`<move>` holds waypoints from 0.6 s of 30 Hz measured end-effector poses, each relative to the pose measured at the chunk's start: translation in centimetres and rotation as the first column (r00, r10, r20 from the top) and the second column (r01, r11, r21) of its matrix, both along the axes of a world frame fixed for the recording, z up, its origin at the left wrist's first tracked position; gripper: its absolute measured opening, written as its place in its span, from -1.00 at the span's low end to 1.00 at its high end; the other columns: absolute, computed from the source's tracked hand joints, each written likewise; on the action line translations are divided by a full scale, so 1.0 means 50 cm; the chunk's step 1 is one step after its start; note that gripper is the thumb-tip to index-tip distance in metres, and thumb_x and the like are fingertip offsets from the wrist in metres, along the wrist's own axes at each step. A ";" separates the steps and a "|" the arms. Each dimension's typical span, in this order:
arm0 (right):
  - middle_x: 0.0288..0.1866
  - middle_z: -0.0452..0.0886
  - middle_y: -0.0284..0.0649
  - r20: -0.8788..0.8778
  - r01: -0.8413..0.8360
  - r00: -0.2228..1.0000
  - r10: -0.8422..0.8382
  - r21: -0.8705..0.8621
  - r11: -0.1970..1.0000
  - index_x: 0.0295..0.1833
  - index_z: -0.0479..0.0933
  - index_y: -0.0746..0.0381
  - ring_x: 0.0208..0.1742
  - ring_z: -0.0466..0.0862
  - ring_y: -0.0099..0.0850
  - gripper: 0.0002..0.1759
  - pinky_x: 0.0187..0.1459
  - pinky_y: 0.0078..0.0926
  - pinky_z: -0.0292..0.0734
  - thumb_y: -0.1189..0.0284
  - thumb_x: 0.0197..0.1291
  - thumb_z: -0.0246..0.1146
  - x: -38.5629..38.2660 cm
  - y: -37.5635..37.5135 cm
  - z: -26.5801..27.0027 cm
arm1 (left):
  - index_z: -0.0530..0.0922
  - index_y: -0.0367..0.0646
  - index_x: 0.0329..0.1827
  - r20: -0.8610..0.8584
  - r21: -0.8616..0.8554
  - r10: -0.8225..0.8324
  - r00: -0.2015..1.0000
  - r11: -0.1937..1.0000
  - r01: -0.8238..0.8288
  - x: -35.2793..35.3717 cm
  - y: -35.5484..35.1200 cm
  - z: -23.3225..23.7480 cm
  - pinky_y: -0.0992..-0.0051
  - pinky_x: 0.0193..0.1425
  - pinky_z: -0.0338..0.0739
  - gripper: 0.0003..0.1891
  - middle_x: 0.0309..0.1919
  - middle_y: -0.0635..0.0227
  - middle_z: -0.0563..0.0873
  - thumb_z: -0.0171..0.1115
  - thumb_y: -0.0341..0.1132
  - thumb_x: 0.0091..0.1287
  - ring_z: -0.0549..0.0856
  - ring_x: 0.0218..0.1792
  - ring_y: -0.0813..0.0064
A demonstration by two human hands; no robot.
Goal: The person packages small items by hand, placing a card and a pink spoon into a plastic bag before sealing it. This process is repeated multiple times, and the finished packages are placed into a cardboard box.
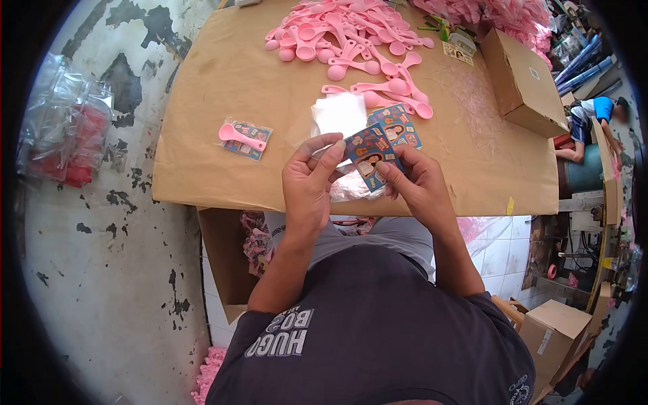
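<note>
A blue printed card (370, 162) with pictures on it is held between my two hands above the table's near edge. My right hand (420, 183) grips its right side, thumb on top. At its upper left corner, the thumb and fingers of my left hand (312, 177) are pinched together. More such cards (398, 125) lie just beyond it. Clear plastic bags (337, 113) are stacked beside them, partly behind the card. Further left lies a clear packet with a pink measuring spoon (241, 138) over a card.
Many pink spoons (347, 34) are heaped at the far side of the brown-covered table (202, 88). A cardboard box (523, 81) stands at the right. Plastic bags (67, 121) hang on the left wall. Another person (590, 118) is at the far right.
</note>
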State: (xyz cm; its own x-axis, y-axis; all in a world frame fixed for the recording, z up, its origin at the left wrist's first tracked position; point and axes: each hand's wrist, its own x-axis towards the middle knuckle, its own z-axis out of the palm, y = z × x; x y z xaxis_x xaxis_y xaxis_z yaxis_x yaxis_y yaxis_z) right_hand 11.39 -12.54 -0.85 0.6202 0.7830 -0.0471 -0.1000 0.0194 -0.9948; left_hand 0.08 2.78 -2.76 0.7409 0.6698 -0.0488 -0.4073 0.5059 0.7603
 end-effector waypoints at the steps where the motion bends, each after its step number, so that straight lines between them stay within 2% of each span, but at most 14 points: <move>1: -0.32 0.65 -0.45 0.012 -0.017 1.000 0.017 -0.026 1.000 0.08 0.65 0.32 -0.41 0.54 -0.74 -0.76 -0.36 -0.71 0.46 0.38 0.48 0.36 0.000 -0.001 0.004 | 0.61 -0.44 0.16 -0.004 -0.008 -0.003 1.000 1.000 0.003 -0.001 -0.002 0.005 0.43 0.02 0.78 -0.73 -0.13 0.04 0.84 0.35 -0.47 0.49 0.83 -0.09 0.46; 3: -0.32 0.65 -0.45 0.028 -0.034 0.999 0.036 -0.054 0.998 0.07 0.66 0.32 -0.40 0.55 -0.74 -0.76 -0.36 -0.71 0.46 0.37 0.47 0.36 0.003 -0.004 0.012 | 0.61 -0.45 0.16 -0.004 -0.019 -0.006 1.000 1.000 0.006 -0.003 -0.001 0.012 0.46 0.01 0.78 -0.73 -0.17 0.08 0.84 0.35 -0.47 0.49 0.83 -0.12 0.50; 5: -0.32 0.66 -0.45 0.110 -0.156 0.977 0.181 -0.205 0.966 0.04 0.67 0.31 -0.40 0.56 -0.74 -0.78 -0.36 -0.70 0.47 0.36 0.47 0.36 0.007 -0.006 0.020 | 0.61 -0.44 0.17 -0.042 -0.007 -0.027 0.999 1.000 0.026 -0.007 0.001 0.015 0.52 0.00 0.75 -0.72 -0.21 0.15 0.84 0.36 -0.46 0.49 0.83 -0.13 0.51; 9: -0.32 0.67 -0.46 0.106 -0.159 0.978 0.179 -0.175 0.972 0.02 0.68 0.30 -0.40 0.57 -0.75 -0.77 -0.37 -0.69 0.47 0.34 0.47 0.37 0.003 0.004 0.031 | 0.62 -0.42 0.16 -0.036 0.041 -0.060 0.998 0.997 0.062 -0.022 0.009 0.000 0.56 -0.01 0.73 -0.73 -0.17 0.11 0.85 0.37 -0.46 0.49 0.83 -0.15 0.53; 11: -0.33 0.67 -0.46 0.096 -0.126 0.985 0.140 -0.143 0.982 0.03 0.68 0.30 -0.41 0.57 -0.75 -0.75 -0.37 -0.70 0.47 0.33 0.46 0.38 -0.003 0.006 0.039 | 0.63 -0.41 0.14 -0.017 0.082 -0.016 1.000 0.997 0.018 -0.026 0.012 -0.005 0.56 -0.02 0.73 -0.74 -0.12 0.06 0.85 0.37 -0.45 0.49 0.83 -0.11 0.52; 15: -0.33 0.66 -0.47 0.086 -0.151 0.982 0.166 -0.156 0.976 0.03 0.68 0.30 -0.42 0.56 -0.75 -0.74 -0.37 -0.71 0.47 0.32 0.46 0.38 -0.002 0.001 0.032 | 0.64 -0.40 0.13 0.010 0.080 0.082 0.997 0.993 -0.082 -0.026 0.010 0.008 0.58 -0.03 0.72 -0.75 -0.10 0.02 0.85 0.37 -0.43 0.49 0.84 -0.06 0.49; 17: -0.34 0.65 -0.48 0.074 -0.150 0.984 0.163 -0.162 0.975 0.05 0.68 0.28 -0.43 0.55 -0.76 -0.75 -0.38 -0.73 0.46 0.31 0.46 0.39 -0.002 -0.004 0.028 | 0.63 -0.36 0.12 -0.052 0.100 0.118 0.992 0.989 -0.112 -0.032 0.016 0.001 0.38 0.11 0.78 -0.77 -0.06 -0.01 0.83 0.36 -0.44 0.49 0.85 -0.01 0.30; 18: -0.34 0.65 -0.48 0.075 -0.150 0.984 0.163 -0.162 0.975 0.05 0.68 0.28 -0.43 0.55 -0.76 -0.75 -0.38 -0.73 0.46 0.31 0.46 0.39 0.000 -0.007 0.027 | 0.63 -0.36 0.12 -0.051 0.100 0.118 0.992 0.989 -0.112 -0.033 0.016 -0.001 0.38 0.11 0.78 -0.77 -0.06 -0.01 0.83 0.36 -0.44 0.49 0.85 -0.01 0.30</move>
State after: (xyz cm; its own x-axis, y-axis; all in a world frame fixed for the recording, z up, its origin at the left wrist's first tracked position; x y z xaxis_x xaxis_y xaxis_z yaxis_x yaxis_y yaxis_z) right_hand 11.38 -12.88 0.51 0.4975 0.8582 -0.1264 -0.0023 -0.1444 -0.9895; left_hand -1.56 3.58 -2.79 0.6565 0.7541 -0.0191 -0.4133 0.3808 0.8272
